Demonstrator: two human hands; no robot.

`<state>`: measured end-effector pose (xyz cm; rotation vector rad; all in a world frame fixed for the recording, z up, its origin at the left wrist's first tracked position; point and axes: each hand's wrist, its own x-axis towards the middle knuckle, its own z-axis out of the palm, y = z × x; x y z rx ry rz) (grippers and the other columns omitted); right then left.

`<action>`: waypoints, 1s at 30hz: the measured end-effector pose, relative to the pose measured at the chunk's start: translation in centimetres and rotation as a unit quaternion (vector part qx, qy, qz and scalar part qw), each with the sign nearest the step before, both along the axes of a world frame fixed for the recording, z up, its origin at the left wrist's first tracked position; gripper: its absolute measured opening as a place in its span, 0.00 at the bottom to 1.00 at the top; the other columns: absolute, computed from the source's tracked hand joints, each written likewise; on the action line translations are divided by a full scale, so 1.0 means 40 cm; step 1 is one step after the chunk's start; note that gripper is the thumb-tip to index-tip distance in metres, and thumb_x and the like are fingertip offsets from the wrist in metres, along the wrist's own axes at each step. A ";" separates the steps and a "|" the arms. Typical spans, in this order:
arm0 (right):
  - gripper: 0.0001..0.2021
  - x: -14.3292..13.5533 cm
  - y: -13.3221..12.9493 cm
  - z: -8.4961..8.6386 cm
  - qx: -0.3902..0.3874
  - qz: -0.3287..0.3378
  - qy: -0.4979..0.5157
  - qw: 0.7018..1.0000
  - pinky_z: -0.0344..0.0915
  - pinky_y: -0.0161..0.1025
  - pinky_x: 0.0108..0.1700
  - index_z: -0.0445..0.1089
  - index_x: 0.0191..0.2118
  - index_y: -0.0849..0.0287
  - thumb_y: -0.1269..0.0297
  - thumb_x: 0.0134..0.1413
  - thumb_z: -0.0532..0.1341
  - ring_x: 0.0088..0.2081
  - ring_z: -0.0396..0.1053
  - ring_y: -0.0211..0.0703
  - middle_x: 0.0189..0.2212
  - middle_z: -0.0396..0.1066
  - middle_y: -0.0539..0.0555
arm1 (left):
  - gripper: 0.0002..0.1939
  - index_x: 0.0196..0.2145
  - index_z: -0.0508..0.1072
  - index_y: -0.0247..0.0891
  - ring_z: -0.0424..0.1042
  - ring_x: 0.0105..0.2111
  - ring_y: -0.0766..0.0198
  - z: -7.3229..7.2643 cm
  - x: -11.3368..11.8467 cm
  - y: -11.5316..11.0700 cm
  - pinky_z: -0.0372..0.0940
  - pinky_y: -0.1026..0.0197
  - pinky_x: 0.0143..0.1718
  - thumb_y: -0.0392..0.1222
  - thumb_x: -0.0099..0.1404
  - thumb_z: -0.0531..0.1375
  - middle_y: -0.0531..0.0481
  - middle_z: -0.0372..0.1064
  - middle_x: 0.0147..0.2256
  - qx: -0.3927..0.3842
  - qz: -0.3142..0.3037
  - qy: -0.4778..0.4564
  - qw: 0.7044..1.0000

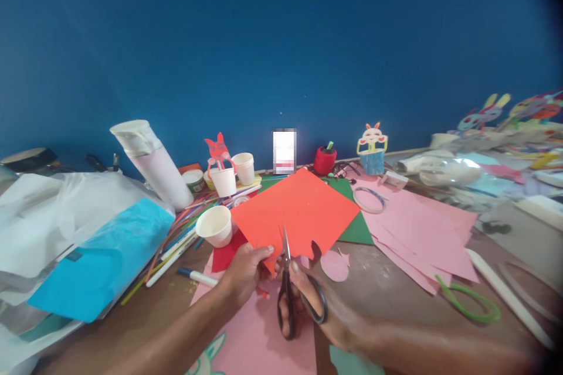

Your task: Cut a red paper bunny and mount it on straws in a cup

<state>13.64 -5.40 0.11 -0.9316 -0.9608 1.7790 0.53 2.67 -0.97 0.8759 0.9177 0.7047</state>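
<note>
Bright blue marks the folded sheet point(101, 263) at your far left, lying over crumpled translucent wrapping point(83, 193). Next to it, a pale bottle point(160, 173) leans to the left in view, its base near a spread of coloured sticks and pens point(176, 243). Nearer the centre, an open white cup point(214, 227) stands just beside the orange-red sheet; behind this cup, a second white cup point(225, 183) bears a red paper figure point(218, 149).

Your left hand point(244, 269) pinches the near edge of the orange-red sheet point(299, 205), thumb on top; the sheet lies in front of you at the centre. Your right hand point(334, 316) is closed about the scissors point(285, 281), with digits in the black handle loops and the blades pointing away from you against the sheet. How far the blades are parted, you cannot tell.

To the right of the scissors lies a rounded pink cut-out point(334, 266). Farther right, pink sheets point(417, 228) overlap, and a green loop point(481, 319) rests near their closest corner.
</note>
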 end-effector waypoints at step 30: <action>0.23 0.011 0.003 0.013 0.000 0.016 -0.046 0.999 0.59 0.31 0.20 0.59 0.39 0.63 0.45 0.56 0.46 0.16 0.64 0.35 0.16 0.67 0.50 | 0.09 0.23 0.67 0.31 0.63 0.15 0.68 0.010 -0.003 -0.002 0.57 0.68 0.14 0.41 0.54 0.56 0.51 0.64 0.16 -0.012 0.002 -0.003 1.000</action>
